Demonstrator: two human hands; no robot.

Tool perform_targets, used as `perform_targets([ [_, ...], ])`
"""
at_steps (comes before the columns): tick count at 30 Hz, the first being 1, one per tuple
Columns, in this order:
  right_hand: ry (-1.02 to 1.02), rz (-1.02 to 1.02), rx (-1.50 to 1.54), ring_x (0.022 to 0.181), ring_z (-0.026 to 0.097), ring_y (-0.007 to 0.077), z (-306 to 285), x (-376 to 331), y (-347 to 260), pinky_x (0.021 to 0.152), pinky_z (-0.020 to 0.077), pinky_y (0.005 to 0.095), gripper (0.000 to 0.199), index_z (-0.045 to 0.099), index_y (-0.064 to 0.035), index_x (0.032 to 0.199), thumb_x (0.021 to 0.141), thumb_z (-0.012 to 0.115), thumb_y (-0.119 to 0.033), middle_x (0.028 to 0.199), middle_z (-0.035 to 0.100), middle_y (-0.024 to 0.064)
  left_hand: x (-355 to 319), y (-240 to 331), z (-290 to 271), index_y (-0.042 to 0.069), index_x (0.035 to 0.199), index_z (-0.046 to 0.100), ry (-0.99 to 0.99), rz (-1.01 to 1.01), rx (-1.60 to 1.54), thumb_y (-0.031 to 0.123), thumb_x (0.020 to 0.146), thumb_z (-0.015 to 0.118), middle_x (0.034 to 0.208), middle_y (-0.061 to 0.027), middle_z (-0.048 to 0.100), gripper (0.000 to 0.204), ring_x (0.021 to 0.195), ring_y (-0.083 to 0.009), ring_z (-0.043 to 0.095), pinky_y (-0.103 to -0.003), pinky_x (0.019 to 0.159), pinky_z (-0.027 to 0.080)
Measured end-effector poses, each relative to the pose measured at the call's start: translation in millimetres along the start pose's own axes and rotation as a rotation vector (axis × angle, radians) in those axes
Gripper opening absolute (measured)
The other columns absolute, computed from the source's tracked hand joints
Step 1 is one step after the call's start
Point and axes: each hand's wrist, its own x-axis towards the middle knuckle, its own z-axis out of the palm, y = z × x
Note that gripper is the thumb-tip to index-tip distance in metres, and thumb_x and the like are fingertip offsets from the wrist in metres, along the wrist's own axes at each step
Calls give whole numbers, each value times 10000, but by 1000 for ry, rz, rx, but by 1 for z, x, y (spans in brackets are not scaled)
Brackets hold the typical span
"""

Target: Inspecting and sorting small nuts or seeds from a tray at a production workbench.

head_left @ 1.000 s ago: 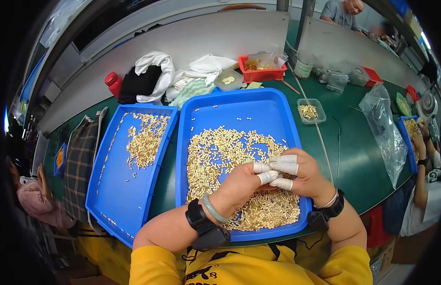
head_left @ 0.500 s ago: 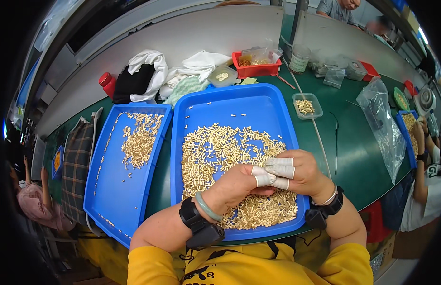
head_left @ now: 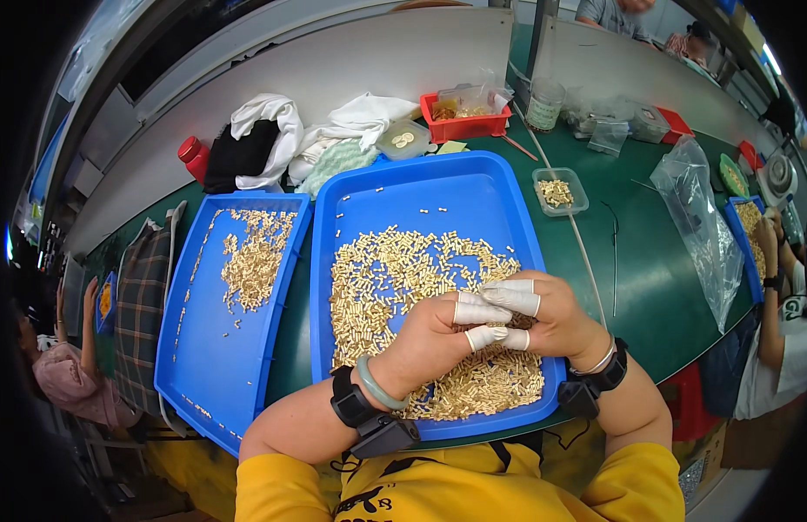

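My left hand (head_left: 435,341) and my right hand (head_left: 553,320) meet above the right side of a deep blue tray (head_left: 403,193). White finger covers (head_left: 511,297) wrap several fingers and thumbs. The fingertips press together, and anything pinched between them is hidden or too small to make out. Beneath them lie many small brass-coloured cylinders (head_left: 386,261), spread thickly over the tray's middle and near end. Both hands are closed, with the thumbs touching or almost touching.
A second blue tray (head_left: 214,348) at the left holds more brass pieces (head_left: 251,261). Behind are a red bottle (head_left: 194,158), white cloths (head_left: 369,117) and a red bin (head_left: 464,128). A small clear box (head_left: 560,192) and a plastic bag (head_left: 695,217) lie right; co-workers sit both sides.
Both hands stay over the same spot, but the fingers have shifted: the left hand's covered fingers have spread a little and the thumbs have come into clearer sight. The trays look unchanged.
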Motion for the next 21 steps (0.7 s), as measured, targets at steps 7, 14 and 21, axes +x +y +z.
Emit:
perform_targets([
  [7,25,-31,-42,802,585,241,0,-2,1,704,475,318,438,588,-57,974,564,722,-126,931,609,87,0,-4,1,36,902,629,2,21,-30,-17,721,611,873,-65,605,189,836,-160,564,-252,728,444],
  [14,44,-69,-92,780,583,236,-1,-2,1,693,477,311,402,599,-57,951,571,716,-123,910,614,73,0,-7,1,35,919,621,16,78,34,-13,732,601,886,-65,606,194,835,-154,564,-246,735,441],
  [21,22,-136,-124,762,580,228,-2,0,1,671,478,306,340,618,-59,904,581,710,-112,886,616,54,-1,-4,2,12,930,610,-27,-313,-280,48,795,555,895,-42,604,150,811,-114,557,-235,731,442],
])
